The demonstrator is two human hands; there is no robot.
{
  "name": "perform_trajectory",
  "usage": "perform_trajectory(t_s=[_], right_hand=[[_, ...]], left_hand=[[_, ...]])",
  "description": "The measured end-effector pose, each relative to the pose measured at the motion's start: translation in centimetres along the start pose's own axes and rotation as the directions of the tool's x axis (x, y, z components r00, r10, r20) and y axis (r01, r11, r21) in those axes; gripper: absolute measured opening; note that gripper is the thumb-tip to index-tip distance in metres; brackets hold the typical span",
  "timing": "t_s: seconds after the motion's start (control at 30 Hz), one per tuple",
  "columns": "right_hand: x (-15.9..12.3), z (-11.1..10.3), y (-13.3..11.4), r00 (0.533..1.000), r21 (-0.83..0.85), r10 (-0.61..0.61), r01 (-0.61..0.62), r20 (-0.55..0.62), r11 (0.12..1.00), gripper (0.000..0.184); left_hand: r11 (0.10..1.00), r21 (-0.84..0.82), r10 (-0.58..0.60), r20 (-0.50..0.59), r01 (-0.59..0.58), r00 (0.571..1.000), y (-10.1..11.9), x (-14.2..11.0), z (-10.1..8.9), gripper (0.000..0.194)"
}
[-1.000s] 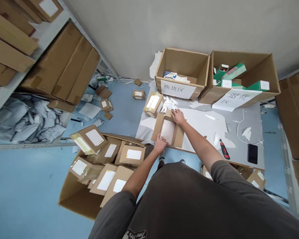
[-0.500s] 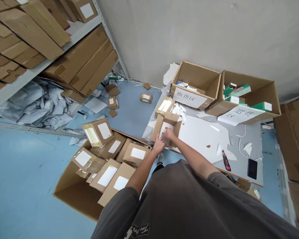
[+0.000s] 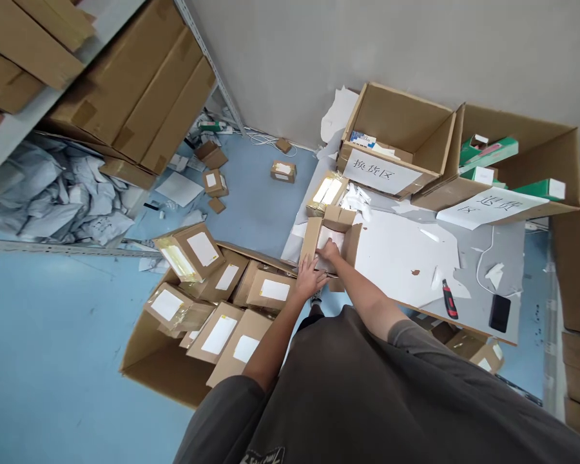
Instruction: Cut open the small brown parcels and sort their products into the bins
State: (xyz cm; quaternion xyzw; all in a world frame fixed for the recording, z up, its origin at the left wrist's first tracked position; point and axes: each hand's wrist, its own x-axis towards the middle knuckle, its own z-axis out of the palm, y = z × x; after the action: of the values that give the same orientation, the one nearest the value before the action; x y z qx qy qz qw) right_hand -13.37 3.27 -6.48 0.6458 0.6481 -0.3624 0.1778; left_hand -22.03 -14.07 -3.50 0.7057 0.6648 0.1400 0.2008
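An open cardboard box (image 3: 352,240) with raised flaps stands at the table's near left edge. Pale white wrapping (image 3: 337,238) shows inside it. My right hand (image 3: 329,250) reaches into the box, its fingers curled onto the wrapping; the fingertips are partly hidden. My left hand (image 3: 310,277) lies on the near left side of the box, fingers stretched and apart over the flap. Just behind the box sit a taped, labelled carton (image 3: 327,193) and crumpled white paper scraps (image 3: 357,200).
A red and black box cutter (image 3: 449,299) and a phone (image 3: 499,313) lie on the table's right. Two large open cartons, one with a paper sign (image 3: 381,172), stand at the back. Left below, a big carton (image 3: 167,375) holds several labelled parcels. Shelves (image 3: 62,93) rise at left.
My right hand has gone from the box's far flap down into its inside, onto the wrapping. My left hand's fingers have spread over the near left flap. The camera view has shifted.
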Motion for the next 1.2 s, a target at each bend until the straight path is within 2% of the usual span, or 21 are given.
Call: perform_trajectory(t_s=[0.2, 0.37, 0.47, 0.53, 0.6, 0.73, 0.93, 1.03, 1.2], right_hand=[[0.8, 0.5, 1.2, 0.998, -0.027, -0.033, 0.032, -0.052, 0.999, 0.083], [0.6, 0.4, 2.1, 0.999, -0.016, -0.041, 0.040, -0.026, 0.999, 0.099], [0.3, 0.0, 2.0, 0.999, 0.012, -0.053, 0.053, -0.005, 0.999, 0.102], [-0.3, -0.2, 2.0, 0.996, -0.003, -0.088, 0.088, -0.003, 0.996, 0.098], [-1.2, -0.2, 2.2, 0.985, -0.062, -0.172, 0.173, 0.009, 0.983, 0.091], [-3.3, 0.2, 2.7, 0.934, -0.207, -0.351, 0.357, 0.065, 0.911, 0.085], [-4.9, 0.4, 2.3, 0.905, -0.306, -0.424, 0.417, 0.047, 0.856, 0.085], [-5.2, 0.5, 2.0, 0.881, -0.342, -0.469, 0.458, 0.056, 0.820, 0.079], [-5.1, 0.9, 1.5, 0.871, -0.388, -0.484, 0.475, 0.082, 0.790, 0.073]], left_hand=[[1.000, -0.005, -0.004, 0.018, 0.004, 1.000, 0.1, -0.1, 0.2, 0.032], [1.000, -0.011, 0.011, 0.017, -0.011, 1.000, 0.1, 0.1, 0.1, 0.032], [1.000, -0.021, 0.018, 0.013, -0.018, 1.000, -0.2, 0.1, 0.3, 0.032], [0.999, -0.039, 0.013, -0.015, -0.014, 1.000, -0.5, 0.0, 0.6, 0.031], [0.998, -0.066, 0.002, -0.053, -0.006, 0.999, -0.8, -0.2, 0.9, 0.030], [0.994, -0.107, 0.008, -0.078, -0.016, 0.997, -1.7, -0.5, 1.4, 0.018], [0.991, -0.132, 0.009, -0.060, -0.017, 0.998, -2.1, -0.3, 2.0, 0.019], [0.991, -0.132, 0.022, -0.023, -0.025, 0.999, -2.1, -0.3, 2.1, 0.018], [0.991, -0.135, 0.021, -0.003, -0.021, 1.000, -1.9, -0.3, 2.0, 0.015]])
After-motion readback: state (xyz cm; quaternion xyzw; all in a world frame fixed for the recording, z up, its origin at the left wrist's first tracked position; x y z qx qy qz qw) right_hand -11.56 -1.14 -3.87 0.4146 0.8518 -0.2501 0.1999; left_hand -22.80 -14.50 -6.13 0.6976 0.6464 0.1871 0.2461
